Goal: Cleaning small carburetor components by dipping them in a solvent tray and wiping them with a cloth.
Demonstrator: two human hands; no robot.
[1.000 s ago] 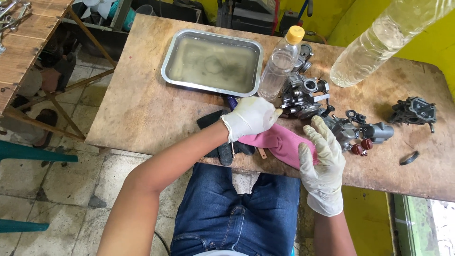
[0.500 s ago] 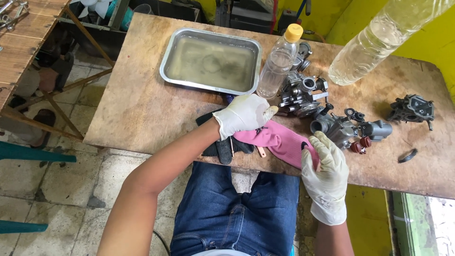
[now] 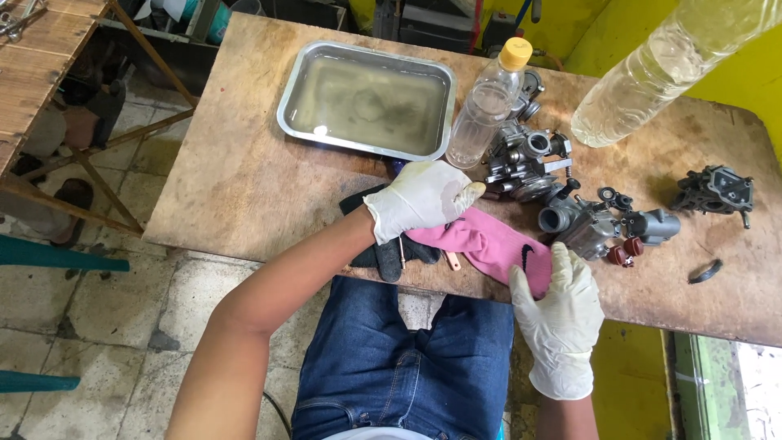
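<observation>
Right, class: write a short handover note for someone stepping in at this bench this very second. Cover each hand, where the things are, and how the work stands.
Left hand: gloved, flat on the upper end of the pink cloth, over the black gloves.
Right hand: gloved, fingers on the cloth's lower right end at the table edge.
Nearby: carburetor parts behind the cloth, small bottle, metal tray of liquid.
Done: cloth laid out flat.
Left: parts are off the cloth; neither hand holds any.

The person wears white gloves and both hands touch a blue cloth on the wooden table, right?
Not quite: the head view shows the cloth is pink, not blue. Both white-gloved hands, left hand and right hand, do touch it on the wooden table.
</observation>
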